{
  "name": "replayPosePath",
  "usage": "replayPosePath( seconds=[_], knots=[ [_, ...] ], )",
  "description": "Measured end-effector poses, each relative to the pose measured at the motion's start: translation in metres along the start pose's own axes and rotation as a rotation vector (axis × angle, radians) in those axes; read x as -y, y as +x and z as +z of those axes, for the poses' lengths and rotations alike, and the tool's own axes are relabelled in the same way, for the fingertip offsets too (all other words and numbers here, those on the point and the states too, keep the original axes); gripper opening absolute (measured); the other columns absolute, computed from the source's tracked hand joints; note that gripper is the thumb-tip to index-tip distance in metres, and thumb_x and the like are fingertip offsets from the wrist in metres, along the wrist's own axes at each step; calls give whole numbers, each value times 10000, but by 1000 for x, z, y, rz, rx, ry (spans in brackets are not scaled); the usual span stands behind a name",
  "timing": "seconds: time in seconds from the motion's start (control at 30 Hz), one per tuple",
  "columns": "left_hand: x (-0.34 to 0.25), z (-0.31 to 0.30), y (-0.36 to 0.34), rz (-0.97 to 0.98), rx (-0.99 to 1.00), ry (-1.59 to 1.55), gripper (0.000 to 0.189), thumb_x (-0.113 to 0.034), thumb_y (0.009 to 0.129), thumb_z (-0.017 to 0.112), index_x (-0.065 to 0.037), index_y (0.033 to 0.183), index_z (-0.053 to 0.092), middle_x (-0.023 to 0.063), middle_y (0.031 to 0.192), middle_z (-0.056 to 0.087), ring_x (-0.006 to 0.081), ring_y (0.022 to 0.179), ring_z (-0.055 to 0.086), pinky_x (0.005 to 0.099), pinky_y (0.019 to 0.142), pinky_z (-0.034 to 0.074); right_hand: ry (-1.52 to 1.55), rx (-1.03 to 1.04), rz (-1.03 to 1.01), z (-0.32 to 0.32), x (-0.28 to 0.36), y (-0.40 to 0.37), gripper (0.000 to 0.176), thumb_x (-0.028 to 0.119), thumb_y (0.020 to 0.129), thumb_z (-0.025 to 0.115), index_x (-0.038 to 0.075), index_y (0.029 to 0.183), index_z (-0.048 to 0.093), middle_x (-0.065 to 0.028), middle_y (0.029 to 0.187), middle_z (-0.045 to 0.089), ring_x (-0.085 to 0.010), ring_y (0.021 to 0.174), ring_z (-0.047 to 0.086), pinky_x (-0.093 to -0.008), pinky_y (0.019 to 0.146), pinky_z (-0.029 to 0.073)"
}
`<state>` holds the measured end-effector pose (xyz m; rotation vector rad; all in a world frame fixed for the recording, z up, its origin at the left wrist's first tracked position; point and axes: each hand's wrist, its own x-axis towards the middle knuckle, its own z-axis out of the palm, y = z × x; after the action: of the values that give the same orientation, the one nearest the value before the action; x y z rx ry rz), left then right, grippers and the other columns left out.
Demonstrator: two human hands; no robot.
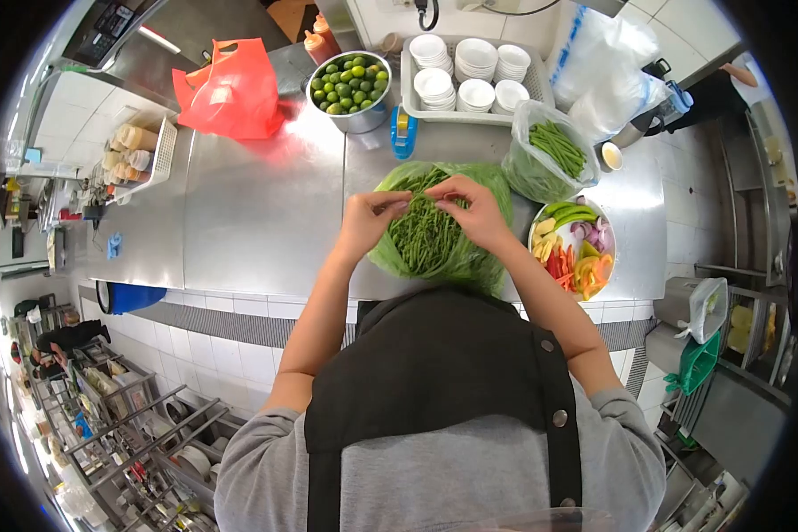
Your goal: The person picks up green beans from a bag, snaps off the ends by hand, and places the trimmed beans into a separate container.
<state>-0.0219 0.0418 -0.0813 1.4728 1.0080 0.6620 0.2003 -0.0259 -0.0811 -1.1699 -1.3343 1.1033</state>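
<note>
Left hand (370,220) and right hand (481,211) meet over the bag (388,259) (green, on the counter (257,204)), fingertips pinched narrow on beans (426,244).

No legible text in this frame. Blue print ran down the clear plastic bag (587,40) at the back of the counter, too blurred to read. The dark appliance panel (106,22) at top left showed marks, too small to read.

Head-worn fisheye view, steeply down, close over the counter (239,213)
</note>
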Motion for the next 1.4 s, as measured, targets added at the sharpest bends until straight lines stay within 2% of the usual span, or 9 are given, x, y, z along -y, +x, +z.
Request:
replayPosePath(
  seconds=[0.2,0.4,0.6,0.7,0.8,0.9,1.0,1.13,1.4],
  knots=[
    [-61,50,-14,170,-21,-135,170,-42,915,728,40,1063,745,67,963,735,100,894,650,228,774,521,330,-197,151,-7,35,-23,263,-48,888,705,41,1098,573,-11,967,634,-76,895,615,-237,830,517],
    [-58,51,-11,-97,-44,-595,162,-53,893,754,54,1013,737,71,916,729,88,820,637,229,746,508,341,-176,126,-1,45,-26,199,55,929,705,32,1111,627,-4,955,650,-67,867,602,-232,775,501],
    [-69,34,-22,-156,238,-248,170,-75,902,749,51,1015,740,68,903,730,97,800,645,246,727,513,165,-10,230,-14,52,-10,175,180,958,697,19,1018,729,24,916,671,-44,840,568,-230,737,465],
    [-61,33,-23,-199,223,-320,216,-125,896,767,56,1011,738,52,896,726,92,810,630,253,759,510,8,-52,144,-8,52,-6,174,173,943,707,1,968,711,-38,876,683,-118,791,611,-288,707,473],
    [-59,31,-23,-289,206,-483,200,-122,902,760,43,1014,737,49,916,723,100,798,636,249,756,518,-533,-250,-286,-1,50,0,181,158,926,719,-18,896,688,-124,839,671,-259,725,630,-371,657,470],
    [-53,26,-18,-340,158,-574,170,-107,930,722,30,1029,726,38,908,712,105,787,631,245,737,524,-610,-234,-241,-9,22,6,246,213,944,696,-13,847,671,-173,807,646,-375,708,594,-437,628,450],
    [-51,6,-8,-310,157,-940,175,-118,964,673,15,1072,710,33,900,699,111,775,613,266,745,520,-780,229,307,-13,19,2,331,288,986,642,-10,844,672,-154,788,663,-299,703,624,-398,639,473],
    [-50,-10,2,-302,60,-1041,210,-170,997,629,-25,1136,693,30,907,677,124,748,589,307,775,504,67,78,315,4,8,-23,380,322,1030,575,-7,876,683,-28,768,638,-99,728,582,-278,695,495],
    [-43,-11,7,-311,57,-1074,203,-181,997,637,-39,1135,682,30,918,667,127,789,591,303,786,502,105,100,100,12,54,-21,144,150,992,629,17,946,659,-7,852,614,-86,791,550,-249,750,461]
  ],
)
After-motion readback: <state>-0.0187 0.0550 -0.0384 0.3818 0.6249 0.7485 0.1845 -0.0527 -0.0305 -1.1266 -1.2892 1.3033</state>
